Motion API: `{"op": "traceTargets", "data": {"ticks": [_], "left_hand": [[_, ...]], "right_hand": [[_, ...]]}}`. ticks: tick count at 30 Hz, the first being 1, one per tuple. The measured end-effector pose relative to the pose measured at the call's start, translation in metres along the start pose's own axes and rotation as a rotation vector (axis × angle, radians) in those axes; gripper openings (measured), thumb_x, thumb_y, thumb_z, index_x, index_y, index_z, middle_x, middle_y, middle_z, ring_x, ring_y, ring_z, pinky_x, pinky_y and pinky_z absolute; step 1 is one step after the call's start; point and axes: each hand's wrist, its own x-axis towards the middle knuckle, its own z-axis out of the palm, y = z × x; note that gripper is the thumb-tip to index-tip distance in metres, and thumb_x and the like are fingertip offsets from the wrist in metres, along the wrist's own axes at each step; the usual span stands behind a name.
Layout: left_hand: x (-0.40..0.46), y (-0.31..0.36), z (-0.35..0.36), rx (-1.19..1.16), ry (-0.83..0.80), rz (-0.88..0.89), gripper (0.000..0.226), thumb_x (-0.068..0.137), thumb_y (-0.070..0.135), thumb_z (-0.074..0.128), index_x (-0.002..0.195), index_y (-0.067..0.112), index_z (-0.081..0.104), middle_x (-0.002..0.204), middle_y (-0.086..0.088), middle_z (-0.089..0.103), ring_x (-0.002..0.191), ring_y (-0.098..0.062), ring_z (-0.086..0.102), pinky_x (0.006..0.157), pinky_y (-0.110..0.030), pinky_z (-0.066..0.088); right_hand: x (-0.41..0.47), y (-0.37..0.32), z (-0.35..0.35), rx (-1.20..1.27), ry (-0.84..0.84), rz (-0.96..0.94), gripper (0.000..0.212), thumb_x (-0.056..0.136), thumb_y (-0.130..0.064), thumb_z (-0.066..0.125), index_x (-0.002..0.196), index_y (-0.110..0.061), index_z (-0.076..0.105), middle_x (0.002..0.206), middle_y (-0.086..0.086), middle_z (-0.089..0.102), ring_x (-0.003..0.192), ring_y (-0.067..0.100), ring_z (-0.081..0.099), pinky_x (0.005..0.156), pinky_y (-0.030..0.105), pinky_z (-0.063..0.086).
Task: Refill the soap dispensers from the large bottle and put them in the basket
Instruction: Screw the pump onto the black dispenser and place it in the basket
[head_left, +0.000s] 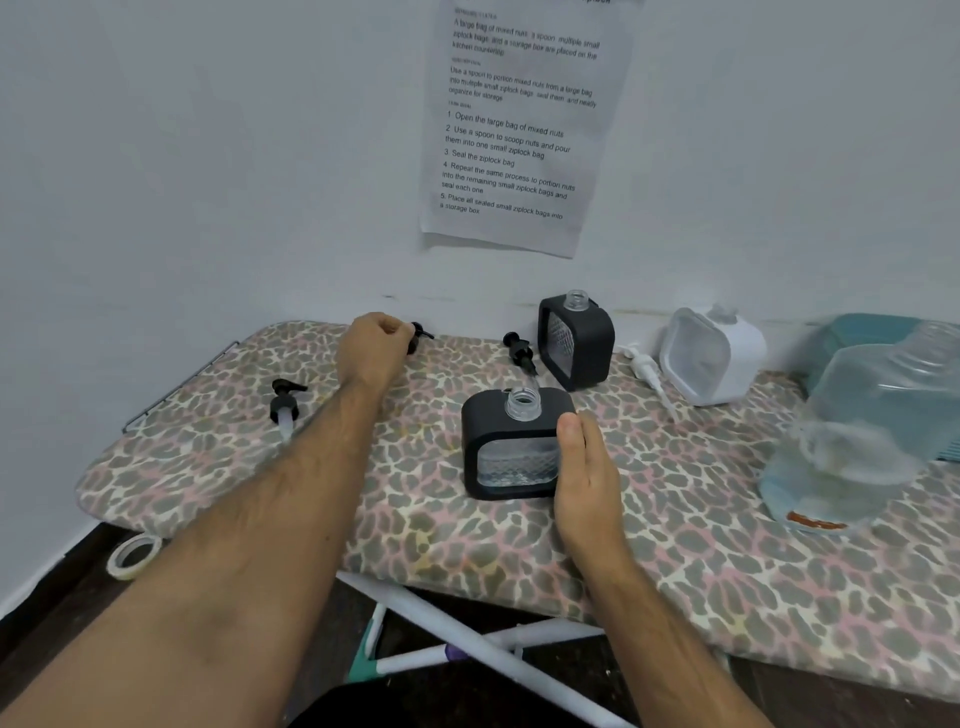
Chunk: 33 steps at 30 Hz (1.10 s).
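Printed sheet: on the wall in the upper middle of the frame we see a paper sheet (524, 124) whose text reads "Open the large bag of mixed nuts", "Use a spoon to scoop nuts and pour them into one small ziplock bag", "Seal the ziplock bag" and "Place all sealed small ziplock bags into a storage box".
Work surface: an ironing board (260, 467) with a padded leopard-print cover in grey, pink and cream fills the middle band.
Left hand: our left hand (371, 348) sits in the centre-left, fingers curled around a black pump head (418, 335) near the board's far edge.
Right hand: our right hand (584, 478) lies flat, fingers straight, against the right side of the near dispenser, thumb on its upper corner.
Near dispenser: a squat black dispenser (511, 447) with rounded corners, a clear diamond-textured window and an uncapped clear threaded neck stands at centre.
Far dispenser: a second black dispenser (574, 340), same shape, stands behind it, also uncapped.
White dispenser: a white dispenser (711, 356) is tilted at centre-right, with a white pump (649, 374) lying beside it.
Loose pumps: one black pump (284, 402) lies at the left, another (519, 351) between the two black dispensers.
Large bottle: a clear plastic large bottle (862, 431) at the right edge is blurred; it seems to hold pale liquid.
Basket: a teal basket (852, 335) sits behind the bottle.
Tape: a roll of tape (134, 557) lies at the lower left.
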Motion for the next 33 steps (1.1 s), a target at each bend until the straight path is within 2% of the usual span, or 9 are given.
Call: {"op": "traceTargets", "data": {"ticks": [5, 9, 12, 15, 18, 21, 26, 30, 33], "left_hand": [[0.029, -0.008, 0.02, 0.248, -0.004, -0.02, 0.038, 0.09, 0.046, 0.062, 0.112, 0.015, 0.068, 0.104, -0.001, 0.072, 0.095, -0.025, 0.066, 0.086, -0.04, 0.055], [0.044, -0.007, 0.03, 0.481, -0.041, -0.063, 0.056, 0.084, 0.064, 0.06, 0.088, 0.009, 0.067, 0.079, -0.004, 0.069, 0.074, -0.025, 0.065, 0.074, -0.036, 0.056], [0.049, -0.007, 0.035, 0.562, -0.117, -0.134, 0.06, 0.082, 0.07, 0.058, 0.08, 0.011, 0.068, 0.065, -0.003, 0.065, 0.066, -0.023, 0.063, 0.081, -0.035, 0.052], [0.052, -0.008, 0.038, 0.568, -0.156, -0.152, 0.053, 0.083, 0.064, 0.064, 0.082, 0.011, 0.071, 0.061, -0.002, 0.063, 0.064, -0.022, 0.062, 0.089, -0.04, 0.052], [0.05, -0.008, 0.036, 0.466, -0.159, -0.167, 0.04, 0.083, 0.052, 0.069, 0.083, 0.012, 0.073, 0.063, -0.001, 0.066, 0.061, -0.02, 0.062, 0.089, -0.04, 0.053], [0.041, 0.0, 0.029, 0.3, -0.182, -0.12, 0.033, 0.085, 0.043, 0.068, 0.08, 0.011, 0.073, 0.068, -0.002, 0.07, 0.059, -0.021, 0.065, 0.075, -0.038, 0.06], [0.015, 0.026, 0.017, -0.011, -0.222, -0.048, 0.025, 0.087, 0.037, 0.069, 0.076, 0.014, 0.066, 0.066, 0.004, 0.059, 0.058, -0.014, 0.054, 0.05, -0.023, 0.044], [-0.009, 0.044, 0.004, -0.33, -0.297, -0.045, 0.023, 0.092, 0.028, 0.067, 0.085, 0.006, 0.069, 0.063, 0.0, 0.049, 0.054, -0.012, 0.04, 0.051, -0.02, 0.035], [-0.031, 0.06, -0.01, -0.447, -0.334, -0.071, 0.022, 0.095, 0.031, 0.064, 0.089, 0.009, 0.068, 0.071, -0.002, 0.055, 0.062, -0.012, 0.048, 0.052, -0.017, 0.037]], "right_hand": [[0.0, 0.001, 0.001, 0.022, -0.002, -0.01, 0.047, 0.094, -0.054, 0.035, 0.101, -0.015, 0.059, 0.085, -0.019, 0.062, 0.079, -0.005, 0.058, 0.07, 0.009, 0.044], [0.001, 0.005, 0.002, 0.011, 0.007, -0.008, 0.047, 0.099, -0.054, 0.035, 0.105, -0.015, 0.06, 0.086, -0.027, 0.06, 0.082, -0.004, 0.059, 0.071, 0.008, 0.043], [0.001, 0.002, 0.002, 0.016, 0.009, -0.004, 0.044, 0.1, -0.054, 0.035, 0.101, -0.016, 0.059, 0.084, -0.028, 0.06, 0.08, -0.005, 0.058, 0.069, 0.008, 0.043], [0.001, 0.001, 0.002, 0.012, 0.009, -0.002, 0.039, 0.097, -0.05, 0.036, 0.1, -0.018, 0.058, 0.084, -0.026, 0.061, 0.08, -0.004, 0.059, 0.069, 0.009, 0.044], [0.0, 0.0, 0.002, 0.013, 0.017, -0.015, 0.039, 0.099, -0.05, 0.037, 0.098, -0.018, 0.058, 0.082, -0.021, 0.06, 0.077, -0.005, 0.057, 0.068, 0.009, 0.043], [-0.002, -0.003, 0.002, 0.028, 0.018, -0.029, 0.044, 0.099, -0.051, 0.036, 0.1, -0.013, 0.059, 0.083, -0.014, 0.06, 0.076, -0.005, 0.057, 0.067, 0.009, 0.044], [-0.003, -0.007, 0.001, 0.011, 0.025, -0.031, 0.043, 0.093, -0.053, 0.035, 0.093, -0.017, 0.057, 0.081, -0.012, 0.059, 0.073, -0.006, 0.056, 0.065, 0.008, 0.042], [-0.003, -0.005, 0.0, -0.024, 0.029, -0.039, 0.047, 0.092, -0.057, 0.034, 0.095, -0.017, 0.058, 0.085, -0.01, 0.06, 0.075, -0.005, 0.055, 0.068, 0.009, 0.041], [-0.003, -0.004, 0.0, -0.05, 0.027, -0.026, 0.049, 0.091, -0.061, 0.033, 0.093, -0.02, 0.058, 0.087, -0.007, 0.062, 0.078, -0.001, 0.056, 0.068, 0.01, 0.041]]}}
